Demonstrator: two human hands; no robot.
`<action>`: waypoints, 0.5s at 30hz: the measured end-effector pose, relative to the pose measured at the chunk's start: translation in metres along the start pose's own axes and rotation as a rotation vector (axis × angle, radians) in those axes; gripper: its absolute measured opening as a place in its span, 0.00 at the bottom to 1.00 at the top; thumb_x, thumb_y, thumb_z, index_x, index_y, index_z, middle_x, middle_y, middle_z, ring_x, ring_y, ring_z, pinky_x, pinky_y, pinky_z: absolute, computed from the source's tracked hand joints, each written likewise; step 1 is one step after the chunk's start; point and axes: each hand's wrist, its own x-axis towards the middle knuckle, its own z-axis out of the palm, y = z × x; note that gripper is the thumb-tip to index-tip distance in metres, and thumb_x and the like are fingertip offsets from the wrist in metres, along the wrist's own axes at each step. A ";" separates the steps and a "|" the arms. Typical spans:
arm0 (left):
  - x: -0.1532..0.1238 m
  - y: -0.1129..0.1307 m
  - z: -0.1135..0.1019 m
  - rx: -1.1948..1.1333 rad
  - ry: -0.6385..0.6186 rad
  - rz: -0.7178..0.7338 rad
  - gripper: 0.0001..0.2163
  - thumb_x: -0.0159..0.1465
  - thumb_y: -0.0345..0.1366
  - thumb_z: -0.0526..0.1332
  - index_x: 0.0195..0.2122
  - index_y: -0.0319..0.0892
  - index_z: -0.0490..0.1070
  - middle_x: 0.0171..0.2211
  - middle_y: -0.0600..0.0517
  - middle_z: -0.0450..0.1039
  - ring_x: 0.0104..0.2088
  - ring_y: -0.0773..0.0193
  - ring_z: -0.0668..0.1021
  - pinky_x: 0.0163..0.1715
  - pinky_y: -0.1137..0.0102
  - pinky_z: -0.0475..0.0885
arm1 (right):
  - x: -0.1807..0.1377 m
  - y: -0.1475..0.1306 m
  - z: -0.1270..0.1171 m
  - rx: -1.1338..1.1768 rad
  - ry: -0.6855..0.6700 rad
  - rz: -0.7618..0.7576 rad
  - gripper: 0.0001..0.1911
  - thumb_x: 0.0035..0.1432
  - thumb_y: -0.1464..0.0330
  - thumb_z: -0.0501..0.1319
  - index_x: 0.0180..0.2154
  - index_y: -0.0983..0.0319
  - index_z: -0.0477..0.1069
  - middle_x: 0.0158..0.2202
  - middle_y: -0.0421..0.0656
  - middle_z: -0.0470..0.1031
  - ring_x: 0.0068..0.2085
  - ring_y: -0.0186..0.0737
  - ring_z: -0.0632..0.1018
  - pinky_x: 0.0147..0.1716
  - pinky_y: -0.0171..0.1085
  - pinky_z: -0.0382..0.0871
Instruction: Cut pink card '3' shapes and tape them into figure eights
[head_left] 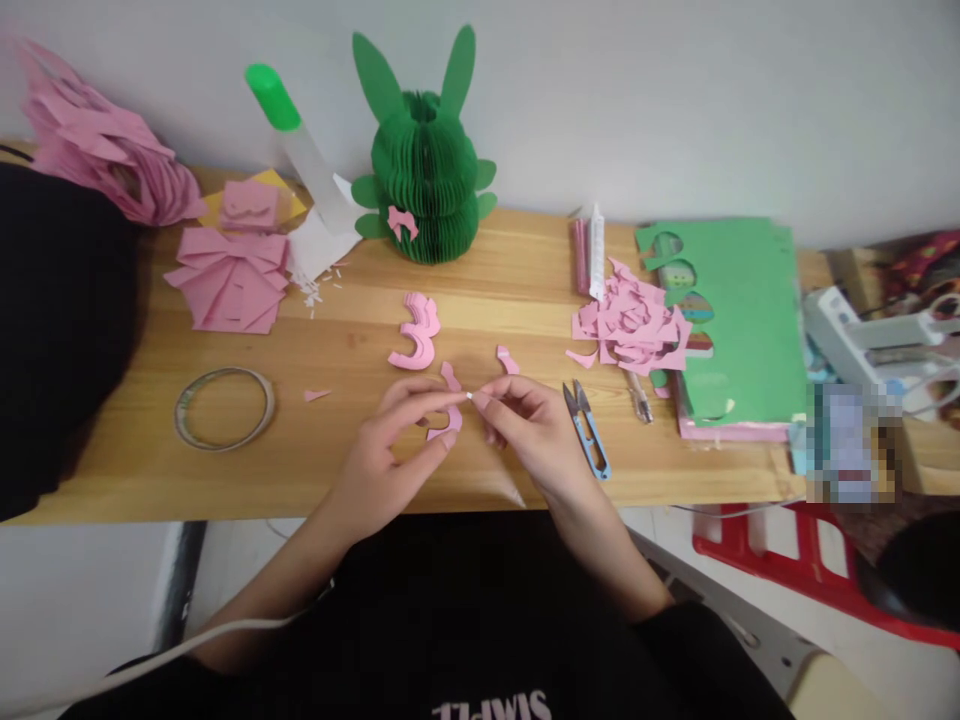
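Observation:
Between the thumb and fingers of my left hand (382, 445) is a curved pink paper cut-out (454, 420), partly hidden by the fingers. My right hand (536, 425) pinches a tiny white piece (469, 396), too small to name surely, right beside the left index fingertip. Just beyond the left hand lies a stack of curvy pink cut-outs (421, 330). A small pink paper piece (508, 360) rests past the right fingers. Blue-handled thread snips (592, 435) lie to the right of my right hand. A tape roll (268, 408) is at the left.
At the back stands a green honeycomb-paper rabbit (425, 170) with a pink bow (403, 222). Pink paper scraps (634, 320) and green sheets (750, 330) occupy the right. Folded pink paper (232, 280) and a green-capped tube (274, 97) are at back left.

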 end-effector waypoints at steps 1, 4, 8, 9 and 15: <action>-0.002 -0.003 -0.002 0.130 0.017 0.086 0.13 0.65 0.30 0.61 0.50 0.48 0.76 0.47 0.48 0.72 0.49 0.59 0.76 0.48 0.64 0.73 | -0.001 0.003 0.001 -0.023 -0.011 0.014 0.17 0.47 0.55 0.70 0.27 0.61 0.71 0.19 0.34 0.67 0.19 0.28 0.65 0.20 0.31 0.60; -0.009 -0.016 -0.012 0.494 0.037 0.301 0.12 0.65 0.27 0.59 0.47 0.41 0.75 0.45 0.45 0.72 0.47 0.55 0.76 0.47 0.59 0.73 | -0.006 0.015 0.002 -0.137 -0.020 0.072 0.15 0.49 0.57 0.67 0.27 0.61 0.71 0.19 0.35 0.67 0.18 0.28 0.64 0.18 0.31 0.56; -0.018 -0.034 -0.027 0.652 -0.057 0.429 0.08 0.65 0.25 0.58 0.42 0.37 0.75 0.41 0.43 0.74 0.42 0.54 0.77 0.42 0.58 0.74 | -0.014 0.030 0.007 -0.291 0.025 0.113 0.12 0.53 0.60 0.64 0.27 0.62 0.71 0.19 0.34 0.64 0.18 0.28 0.61 0.17 0.32 0.53; -0.020 -0.037 -0.029 0.647 -0.089 0.454 0.08 0.65 0.25 0.59 0.42 0.37 0.75 0.40 0.43 0.75 0.41 0.55 0.77 0.42 0.59 0.74 | -0.016 0.033 0.008 -0.318 0.031 0.113 0.12 0.54 0.60 0.63 0.27 0.62 0.71 0.18 0.34 0.63 0.18 0.28 0.61 0.17 0.32 0.52; -0.027 -0.046 -0.032 0.682 -0.148 0.580 0.10 0.65 0.25 0.59 0.45 0.35 0.75 0.41 0.43 0.76 0.41 0.55 0.76 0.40 0.61 0.73 | -0.021 0.039 0.023 -0.421 0.024 0.108 0.11 0.57 0.61 0.60 0.30 0.63 0.73 0.18 0.34 0.62 0.20 0.29 0.60 0.19 0.32 0.51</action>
